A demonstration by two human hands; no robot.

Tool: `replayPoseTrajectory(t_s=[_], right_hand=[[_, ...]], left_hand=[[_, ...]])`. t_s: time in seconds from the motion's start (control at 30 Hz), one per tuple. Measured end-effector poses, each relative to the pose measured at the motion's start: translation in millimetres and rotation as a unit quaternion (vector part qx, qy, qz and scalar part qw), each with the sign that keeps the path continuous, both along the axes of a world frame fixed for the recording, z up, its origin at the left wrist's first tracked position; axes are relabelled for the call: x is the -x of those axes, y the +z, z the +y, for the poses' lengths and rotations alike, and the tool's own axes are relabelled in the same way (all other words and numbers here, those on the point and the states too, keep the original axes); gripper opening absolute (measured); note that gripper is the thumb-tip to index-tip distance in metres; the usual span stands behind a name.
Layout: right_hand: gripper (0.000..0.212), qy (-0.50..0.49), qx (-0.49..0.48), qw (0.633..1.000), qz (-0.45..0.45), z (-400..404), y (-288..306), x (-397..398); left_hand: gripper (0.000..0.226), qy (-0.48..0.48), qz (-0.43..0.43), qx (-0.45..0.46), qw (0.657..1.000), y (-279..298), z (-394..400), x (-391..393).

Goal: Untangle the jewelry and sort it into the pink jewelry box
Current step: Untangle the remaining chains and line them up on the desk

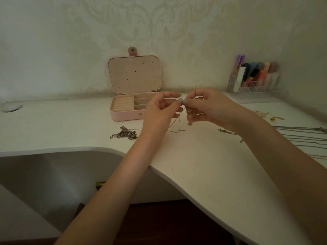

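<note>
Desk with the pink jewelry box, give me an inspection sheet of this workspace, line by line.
Surface: white desk with a curved front edge.
Job's things: pink jewelry box open, lid upright; small ring and thin chain held up; bracelet heap; laid-out chains; gold pieces.
Clutter: clear organizer of tubes.
Grippers: left hand and right hand both pinch the ring and chain.
Cables: nothing seen.
Surroundings: patterned wall.

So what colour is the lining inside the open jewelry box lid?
Beige, dotted with small dark holes, seen in the head view.
</note>
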State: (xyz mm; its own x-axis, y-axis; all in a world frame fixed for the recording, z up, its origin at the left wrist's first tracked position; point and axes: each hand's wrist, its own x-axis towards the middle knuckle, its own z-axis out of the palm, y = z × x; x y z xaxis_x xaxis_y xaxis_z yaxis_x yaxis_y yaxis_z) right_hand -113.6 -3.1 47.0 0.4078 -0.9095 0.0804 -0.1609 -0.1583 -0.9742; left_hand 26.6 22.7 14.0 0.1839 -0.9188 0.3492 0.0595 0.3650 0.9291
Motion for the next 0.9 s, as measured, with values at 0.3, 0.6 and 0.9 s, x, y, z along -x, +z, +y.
replayPoseTrajectory(t_s=[0.3,0.6,0.9], right_hand=[[0.021,0.018,-0.029,0.998,0.050,-3.0,-2.8,4.7],[0.026,-0.010,0.088,0.986,0.141,-2.3,3.3,4.2],[0.011,0.014,0.090,0.981,0.174,-4.8,5.0,14.5]], left_hand=[[0.014,-0.005,0.005,0.007,1.000,-0.8,0.3,-2.9],[0.015,0.005,0.005,0.009,1.000,-0.1,1.8,-3.0],[0.016,0.049,0.023,0.021,0.998,-0.6,1.0,-5.5]])
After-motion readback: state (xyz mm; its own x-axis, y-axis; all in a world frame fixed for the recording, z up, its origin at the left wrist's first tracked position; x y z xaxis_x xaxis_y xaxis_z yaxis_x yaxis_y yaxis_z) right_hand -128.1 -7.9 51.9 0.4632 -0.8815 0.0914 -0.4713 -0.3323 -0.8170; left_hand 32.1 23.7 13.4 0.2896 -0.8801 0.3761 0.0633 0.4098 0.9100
